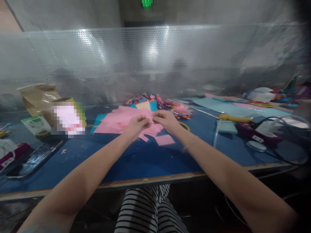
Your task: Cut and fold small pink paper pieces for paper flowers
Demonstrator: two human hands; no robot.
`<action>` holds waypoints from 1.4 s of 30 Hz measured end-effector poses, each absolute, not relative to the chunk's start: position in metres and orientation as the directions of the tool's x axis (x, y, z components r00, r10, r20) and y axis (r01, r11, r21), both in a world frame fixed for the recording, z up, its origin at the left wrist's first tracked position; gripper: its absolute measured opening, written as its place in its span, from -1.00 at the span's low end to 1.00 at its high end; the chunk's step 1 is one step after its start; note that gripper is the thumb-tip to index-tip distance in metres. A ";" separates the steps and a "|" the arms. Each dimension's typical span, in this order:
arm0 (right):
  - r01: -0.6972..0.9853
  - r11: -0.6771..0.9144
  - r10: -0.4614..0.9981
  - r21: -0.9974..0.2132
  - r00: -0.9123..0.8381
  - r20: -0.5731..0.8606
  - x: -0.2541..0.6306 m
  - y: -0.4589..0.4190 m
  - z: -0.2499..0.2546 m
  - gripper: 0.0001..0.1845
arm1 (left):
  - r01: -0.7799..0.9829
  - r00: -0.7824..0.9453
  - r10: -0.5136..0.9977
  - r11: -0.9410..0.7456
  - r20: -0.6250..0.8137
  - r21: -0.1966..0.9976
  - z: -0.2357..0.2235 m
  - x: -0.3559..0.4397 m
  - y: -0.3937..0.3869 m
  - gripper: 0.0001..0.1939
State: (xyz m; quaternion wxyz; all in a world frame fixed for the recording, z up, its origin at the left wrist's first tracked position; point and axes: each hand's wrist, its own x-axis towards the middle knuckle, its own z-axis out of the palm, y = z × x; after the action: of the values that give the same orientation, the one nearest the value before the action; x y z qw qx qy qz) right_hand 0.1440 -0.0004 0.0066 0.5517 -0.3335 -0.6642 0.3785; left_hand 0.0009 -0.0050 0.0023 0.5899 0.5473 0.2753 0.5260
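Note:
My left hand (136, 127) and my right hand (167, 120) meet above the middle of the blue table, thumbs and fingers pinched and tips close together. Between them is a bit of pink paper, hard to separate from the pink sheets (112, 120) spread just below and behind. A small pink rectangle (165, 140) lies under my right hand, close to its wrist. Blue paper (99, 119) sticks out from beneath the pink sheets at the left. Past my fingers rests a heap of colourful paper flowers (155, 98), with a pink one (182, 110) at its right.
On the left are a phone (35, 158), a green and white box (36, 126) and a brown paper bag (39, 97). To the right lie light blue sheets (216, 106), a yellow-handled tool (234, 118) and a purple power strip (259, 134) with cables. A perforated metal screen (141, 55) stands behind.

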 end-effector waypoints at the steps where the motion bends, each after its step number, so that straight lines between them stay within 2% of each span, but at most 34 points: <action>1: 0.024 0.494 0.858 -0.869 -0.175 0.483 0.144 0.000 0.007 -0.86 | -0.314 0.291 0.922 -0.159 0.255 0.936 0.002 0.001 -0.005 -0.88; 7: 0.083 0.514 0.846 -0.854 -0.212 0.488 0.144 -0.003 0.011 -0.89 | -0.260 0.250 0.928 -0.212 0.278 0.942 0.002 0.001 -0.004 -0.86; 13: 0.189 0.542 0.834 -0.819 -0.240 0.496 0.142 -0.008 0.015 -0.96 | -0.196 0.291 0.909 -0.249 0.298 0.949 0.001 0.000 -0.004 -0.84; 20: 0.168 0.557 0.822 -0.813 -0.252 0.511 0.140 -0.009 0.013 -0.97 | -0.188 0.329 0.912 -0.191 0.245 0.963 0.003 -0.001 -0.007 -0.80; 26: 0.071 0.527 0.832 -0.847 -0.248 0.496 0.141 -0.005 0.008 -0.91 | -0.256 0.313 0.923 -0.145 0.223 0.956 0.005 0.000 -0.008 -0.82; 33: 0.117 0.548 0.827 -0.828 -0.224 0.515 0.140 -0.005 0.008 -0.84 | -0.370 0.262 0.955 -0.033 0.139 0.928 0.012 0.000 -0.011 -0.85; 38: 0.137 0.556 0.828 -0.820 -0.174 0.533 0.141 -0.005 0.009 -0.82 | -0.361 0.260 0.959 -0.012 0.113 0.933 0.015 -0.003 -0.010 -0.87; 42: 0.087 0.538 0.838 -0.838 -0.157 0.522 0.141 -0.005 0.009 -0.80 | -0.352 0.261 0.957 -0.027 0.126 0.936 0.012 -0.003 -0.008 -0.85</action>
State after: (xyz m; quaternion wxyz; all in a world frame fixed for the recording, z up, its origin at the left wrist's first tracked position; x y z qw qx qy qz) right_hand 0.1412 -0.0053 0.0095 0.5530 -0.3400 -0.6808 0.3395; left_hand -0.0029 -0.0082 0.0119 0.6250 0.4895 0.3094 0.5235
